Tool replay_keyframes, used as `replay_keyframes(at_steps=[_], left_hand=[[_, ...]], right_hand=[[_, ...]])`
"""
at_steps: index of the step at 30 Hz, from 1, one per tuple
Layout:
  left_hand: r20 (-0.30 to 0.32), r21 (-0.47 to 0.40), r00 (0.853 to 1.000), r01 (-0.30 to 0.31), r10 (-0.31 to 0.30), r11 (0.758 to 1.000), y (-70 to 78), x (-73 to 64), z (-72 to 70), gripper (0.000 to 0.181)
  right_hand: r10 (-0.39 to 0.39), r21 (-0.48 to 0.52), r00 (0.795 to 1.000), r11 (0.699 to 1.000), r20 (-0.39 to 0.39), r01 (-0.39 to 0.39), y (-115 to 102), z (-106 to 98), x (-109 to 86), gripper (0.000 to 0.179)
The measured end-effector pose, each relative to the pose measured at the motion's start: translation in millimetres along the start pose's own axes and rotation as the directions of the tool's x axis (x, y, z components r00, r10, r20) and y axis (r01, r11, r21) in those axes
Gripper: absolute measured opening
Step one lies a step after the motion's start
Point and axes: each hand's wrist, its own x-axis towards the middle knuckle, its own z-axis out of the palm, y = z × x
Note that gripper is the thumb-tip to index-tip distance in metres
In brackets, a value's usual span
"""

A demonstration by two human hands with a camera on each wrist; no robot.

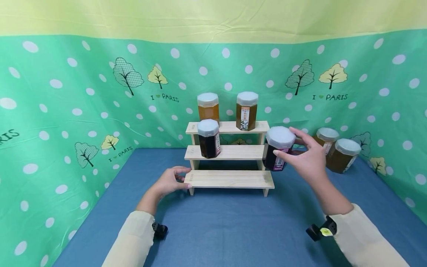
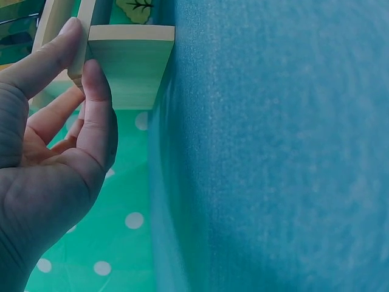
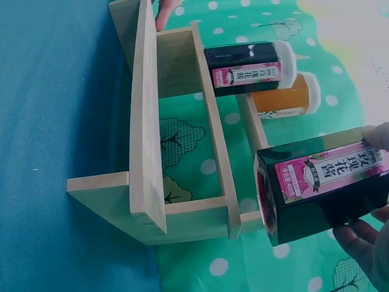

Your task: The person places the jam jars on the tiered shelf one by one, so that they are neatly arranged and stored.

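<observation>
A three-step wooden rack (image 1: pixel 230 179) stands on the blue cloth. My left hand (image 1: pixel 171 181) pinches the left end of its lowest step between thumb and fingers, as the left wrist view also shows. In my right hand (image 1: pixel 308 157) is a dark jar (image 1: pixel 274 155) with a white lid and a pink label, held upright at the right end of the middle step. The right wrist view shows the base of this dark jar (image 3: pixel 328 182) close to the step's edge. A second dark jar (image 1: pixel 209 142) sits on the left of the middle step.
On the top step are an amber jar (image 1: pixel 208 107) at left and a brown jar (image 1: pixel 247 113) towards the right. Two more jars, one partly hidden (image 1: pixel 326 138) and one brown (image 1: pixel 341 157), stand right of the rack. Behind hangs a green dotted cloth (image 1: pixel 186 70).
</observation>
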Motion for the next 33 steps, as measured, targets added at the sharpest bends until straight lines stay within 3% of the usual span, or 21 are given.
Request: replay_keyframes(at_steps=[16, 27, 33], left_hand=[[0.001, -0.004, 1.000, 0.009, -0.009, 1.000, -0.3, 1.2, -0.4, 0.058], [-0.001, 0.005, 1.000, 0.008, -0.008, 1.000, -0.2, 0.4, -0.1, 0.059], [0.004, 0.004, 1.000, 0.007, -0.008, 1.000, 0.2, 0.9, 0.0, 0.059]], right_hand=[[0.045, -0.047, 0.994, 0.998, 0.099, -0.041, -2, 45, 23.7, 0.074], [-0.095, -0.034, 0.995, 0.995, 0.028, 0.096, -3, 82, 33.1, 0.074], [-0.112, -0.029, 0.994, 0.993, -0.017, 0.112, -2, 92, 34.9, 0.074]])
